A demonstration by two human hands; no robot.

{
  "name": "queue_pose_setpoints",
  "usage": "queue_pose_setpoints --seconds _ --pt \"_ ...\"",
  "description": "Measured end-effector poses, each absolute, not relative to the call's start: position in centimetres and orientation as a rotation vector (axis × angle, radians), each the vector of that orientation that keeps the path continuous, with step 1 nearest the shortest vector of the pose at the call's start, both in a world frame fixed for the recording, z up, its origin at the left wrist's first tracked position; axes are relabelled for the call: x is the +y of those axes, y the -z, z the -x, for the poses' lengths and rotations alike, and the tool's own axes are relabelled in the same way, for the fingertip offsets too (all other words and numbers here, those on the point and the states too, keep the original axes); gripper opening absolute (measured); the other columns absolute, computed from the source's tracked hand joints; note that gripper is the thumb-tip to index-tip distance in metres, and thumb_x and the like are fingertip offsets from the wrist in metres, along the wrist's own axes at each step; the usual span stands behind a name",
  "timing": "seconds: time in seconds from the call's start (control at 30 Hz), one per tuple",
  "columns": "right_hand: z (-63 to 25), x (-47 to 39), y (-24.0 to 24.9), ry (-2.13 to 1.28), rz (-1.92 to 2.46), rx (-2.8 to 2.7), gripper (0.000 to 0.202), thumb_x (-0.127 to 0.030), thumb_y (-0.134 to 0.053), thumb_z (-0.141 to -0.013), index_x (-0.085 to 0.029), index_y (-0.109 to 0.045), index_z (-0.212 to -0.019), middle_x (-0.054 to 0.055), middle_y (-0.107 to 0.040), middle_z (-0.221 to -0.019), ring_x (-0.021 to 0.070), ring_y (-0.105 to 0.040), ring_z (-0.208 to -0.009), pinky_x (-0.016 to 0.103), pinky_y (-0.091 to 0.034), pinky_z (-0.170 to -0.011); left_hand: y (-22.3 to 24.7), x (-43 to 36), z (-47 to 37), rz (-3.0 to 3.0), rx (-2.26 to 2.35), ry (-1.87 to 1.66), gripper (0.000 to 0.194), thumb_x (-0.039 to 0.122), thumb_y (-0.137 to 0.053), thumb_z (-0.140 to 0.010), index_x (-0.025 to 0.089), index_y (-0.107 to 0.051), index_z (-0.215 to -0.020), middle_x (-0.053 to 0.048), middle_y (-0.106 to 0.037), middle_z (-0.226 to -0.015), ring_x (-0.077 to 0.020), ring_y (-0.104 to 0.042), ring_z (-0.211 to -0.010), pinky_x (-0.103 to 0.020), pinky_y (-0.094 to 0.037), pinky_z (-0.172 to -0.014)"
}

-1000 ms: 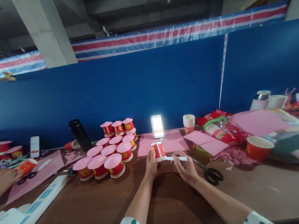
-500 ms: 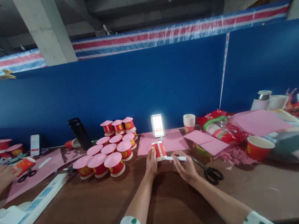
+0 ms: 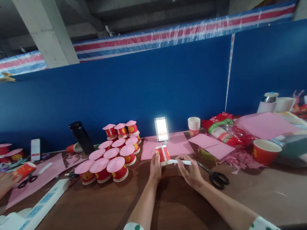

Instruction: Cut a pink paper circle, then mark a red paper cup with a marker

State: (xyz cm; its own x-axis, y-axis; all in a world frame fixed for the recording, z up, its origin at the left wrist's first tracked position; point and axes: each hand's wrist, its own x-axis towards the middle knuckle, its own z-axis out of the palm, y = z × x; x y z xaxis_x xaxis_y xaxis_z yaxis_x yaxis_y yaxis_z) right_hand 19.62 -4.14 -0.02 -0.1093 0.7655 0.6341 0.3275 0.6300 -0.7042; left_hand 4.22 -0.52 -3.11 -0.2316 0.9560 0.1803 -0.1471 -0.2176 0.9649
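My left hand [image 3: 155, 166] is closed around the side of a red paper cup [image 3: 163, 154], which is upside down with its white rim low. In my right hand [image 3: 190, 170] is a slim white pen [image 3: 183, 161], gripped between thumb and fingers. The pen's tip points left and meets the cup near its rim; whether it presses on it I cannot tell. Behind the cup a pink paper sheet [image 3: 179, 143] lies flat on the table. Black-handled scissors [image 3: 219, 180] rest just right of my right hand.
Red cups with pink paper cone tops [image 3: 116, 165] stand grouped to the left. A black bottle [image 3: 81, 137], power strip [image 3: 38, 211] and another person's hand [image 3: 0, 186] holding a cup are farther left. To the right are pink scraps [image 3: 241, 159] and an open red cup [image 3: 266, 151].
Both hands keep almost the same place, with the pen still at the cup's rim. Only a very slight shift of the whole view shows.
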Motion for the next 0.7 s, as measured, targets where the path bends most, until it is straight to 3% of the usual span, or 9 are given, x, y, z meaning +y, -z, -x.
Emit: queue_pose_setpoints --seconds 0.7 --pt "-19.74 -4.11 -0.17 -0.407 0.948 -1.719 0.02 -0.027 -0.041 -0.086 -0.017 -0.054 -0.074 0.0 -0.055 -0.066 0.011 -0.047 -0.054 0.021 -0.037 -0.053 3.17 -0.52 -4.03 -1.198 1.186 -1.577 0.042 0.054 -0.044 -0.076 0.015 -0.057 -0.086 -0.003 -0.057 -0.068 -0.0135 -0.052 -0.059 -0.026 -0.044 -0.058"
